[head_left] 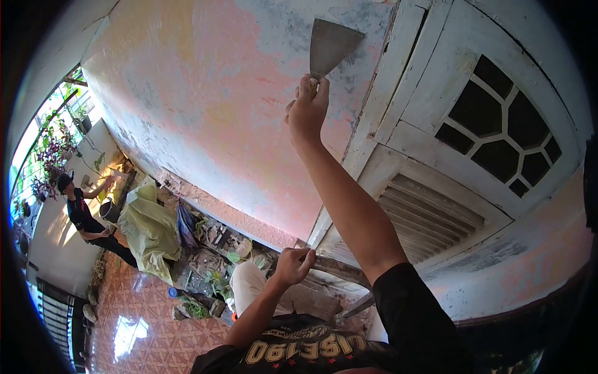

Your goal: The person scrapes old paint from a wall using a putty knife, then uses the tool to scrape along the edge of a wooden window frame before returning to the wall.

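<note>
Raised high in front of me, my right hand (308, 112) grips the handle of a putty knife (333, 48). Its wide grey blade points up and overlaps the wall (218, 106), whose pink, yellow and bluish-grey paint is patchy and worn. Lower down, my left hand (293, 267) is curled closed beside the end of a worn wooden beam (341, 269); I cannot tell what its fingers hold. To the right of my raised arm is a white wooden door frame (398, 75) with peeling paint.
A decorative vent panel (498, 118) and louvred slats (430, 215) lie right. Below left, rubble and plants (212, 262) line the wall's foot near a yellowish tarp (149, 224). Another person (84, 212) stands by a low wall, above a tiled floor (137, 311).
</note>
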The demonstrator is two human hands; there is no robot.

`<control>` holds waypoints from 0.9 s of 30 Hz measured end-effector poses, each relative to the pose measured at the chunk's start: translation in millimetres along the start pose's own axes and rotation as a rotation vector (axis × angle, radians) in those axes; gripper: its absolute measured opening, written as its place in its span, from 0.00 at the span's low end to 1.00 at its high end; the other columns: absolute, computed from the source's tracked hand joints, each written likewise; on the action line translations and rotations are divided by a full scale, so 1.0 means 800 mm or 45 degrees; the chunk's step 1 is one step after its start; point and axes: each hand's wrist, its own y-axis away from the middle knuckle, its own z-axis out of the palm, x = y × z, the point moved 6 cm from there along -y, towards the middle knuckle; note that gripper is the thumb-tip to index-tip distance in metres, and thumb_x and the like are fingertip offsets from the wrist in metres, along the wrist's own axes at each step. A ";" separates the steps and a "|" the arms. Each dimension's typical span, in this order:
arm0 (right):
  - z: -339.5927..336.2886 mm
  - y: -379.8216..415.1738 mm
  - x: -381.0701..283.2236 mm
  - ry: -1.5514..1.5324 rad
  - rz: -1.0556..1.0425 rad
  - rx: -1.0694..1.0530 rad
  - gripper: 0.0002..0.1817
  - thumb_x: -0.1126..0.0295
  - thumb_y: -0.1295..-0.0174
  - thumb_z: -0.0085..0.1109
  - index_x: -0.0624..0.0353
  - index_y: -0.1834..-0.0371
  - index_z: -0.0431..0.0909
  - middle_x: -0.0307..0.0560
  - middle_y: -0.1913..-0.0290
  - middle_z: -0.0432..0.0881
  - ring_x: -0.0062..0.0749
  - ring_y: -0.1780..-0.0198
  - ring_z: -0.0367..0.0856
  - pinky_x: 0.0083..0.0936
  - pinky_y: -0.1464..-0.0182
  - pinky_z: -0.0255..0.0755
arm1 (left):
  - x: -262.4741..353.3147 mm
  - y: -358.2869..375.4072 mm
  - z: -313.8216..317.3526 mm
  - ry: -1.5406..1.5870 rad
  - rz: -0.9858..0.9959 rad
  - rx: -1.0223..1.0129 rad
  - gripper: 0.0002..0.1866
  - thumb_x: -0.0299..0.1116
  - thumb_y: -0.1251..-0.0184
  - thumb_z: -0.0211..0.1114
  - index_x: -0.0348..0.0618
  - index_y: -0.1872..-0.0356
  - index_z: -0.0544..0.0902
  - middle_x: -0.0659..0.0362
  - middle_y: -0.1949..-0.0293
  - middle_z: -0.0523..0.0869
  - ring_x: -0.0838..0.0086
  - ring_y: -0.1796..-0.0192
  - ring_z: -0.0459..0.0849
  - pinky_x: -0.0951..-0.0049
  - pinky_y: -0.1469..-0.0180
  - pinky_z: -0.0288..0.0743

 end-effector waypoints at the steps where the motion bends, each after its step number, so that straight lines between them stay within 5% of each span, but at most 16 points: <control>1: 0.003 -0.002 -0.003 -0.004 -0.005 -0.003 0.10 0.60 0.24 0.46 0.53 0.56 0.63 0.37 0.70 0.67 0.18 0.84 0.64 0.20 0.88 0.56 | 0.001 -0.002 -0.001 -0.025 0.015 0.010 0.19 0.40 0.29 0.56 0.36 0.77 0.79 0.45 0.83 0.76 0.47 0.79 0.77 0.58 0.73 0.70; 7: 0.001 0.001 -0.007 0.043 -0.019 0.020 0.10 0.60 0.24 0.47 0.55 0.54 0.65 0.38 0.70 0.68 0.19 0.85 0.64 0.20 0.88 0.58 | 0.002 -0.002 -0.001 0.049 -0.047 -0.023 0.20 0.40 0.28 0.55 0.37 0.77 0.79 0.45 0.82 0.76 0.47 0.78 0.77 0.58 0.72 0.70; 9: 0.003 -0.003 -0.012 0.061 0.053 0.066 0.11 0.65 0.26 0.47 0.62 0.53 0.68 0.46 0.68 0.74 0.32 0.67 0.73 0.35 0.61 0.69 | 0.001 -0.002 0.000 0.036 -0.030 -0.013 0.20 0.40 0.28 0.55 0.37 0.77 0.79 0.45 0.83 0.76 0.47 0.78 0.77 0.59 0.72 0.71; 16: -0.008 0.006 0.001 0.166 -0.003 0.077 0.10 0.66 0.26 0.47 0.63 0.53 0.68 0.51 0.66 0.77 0.38 0.64 0.77 0.36 0.59 0.70 | 0.005 -0.002 -0.002 0.031 -0.024 -0.028 0.20 0.40 0.28 0.55 0.37 0.78 0.78 0.44 0.82 0.76 0.46 0.77 0.77 0.58 0.72 0.70; 19: 0.003 -0.003 -0.005 0.114 -0.096 0.045 0.10 0.61 0.24 0.47 0.56 0.54 0.65 0.37 0.72 0.67 0.19 0.85 0.64 0.21 0.88 0.58 | 0.009 -0.002 -0.004 -0.005 0.015 -0.001 0.20 0.40 0.28 0.55 0.37 0.78 0.78 0.44 0.82 0.76 0.45 0.77 0.78 0.57 0.72 0.70; 22: 0.004 0.003 -0.004 0.106 -0.031 0.061 0.10 0.61 0.24 0.47 0.56 0.53 0.65 0.37 0.72 0.67 0.20 0.85 0.65 0.21 0.88 0.58 | 0.002 -0.003 0.000 0.007 -0.004 -0.025 0.20 0.41 0.28 0.55 0.37 0.77 0.78 0.43 0.82 0.76 0.44 0.76 0.77 0.57 0.72 0.70; 23: -0.001 0.005 -0.005 0.129 -0.016 0.074 0.10 0.64 0.25 0.47 0.59 0.53 0.66 0.46 0.68 0.73 0.30 0.74 0.72 0.29 0.73 0.65 | 0.001 0.000 -0.001 0.009 -0.009 -0.026 0.20 0.41 0.28 0.55 0.37 0.77 0.78 0.43 0.82 0.76 0.44 0.76 0.77 0.57 0.72 0.70; 25: 0.000 0.006 -0.013 0.153 -0.005 0.081 0.10 0.67 0.27 0.48 0.63 0.52 0.68 0.54 0.64 0.78 0.41 0.62 0.79 0.37 0.57 0.71 | 0.005 -0.001 -0.003 -0.026 -0.026 -0.029 0.20 0.41 0.28 0.55 0.37 0.77 0.78 0.43 0.82 0.75 0.44 0.76 0.77 0.57 0.72 0.70; 27: 0.005 -0.002 -0.013 0.132 0.007 0.083 0.10 0.67 0.27 0.48 0.63 0.52 0.68 0.54 0.64 0.78 0.42 0.62 0.79 0.38 0.57 0.71 | 0.004 -0.001 -0.002 0.003 -0.025 -0.020 0.20 0.41 0.28 0.55 0.37 0.77 0.78 0.43 0.82 0.75 0.43 0.76 0.76 0.56 0.72 0.70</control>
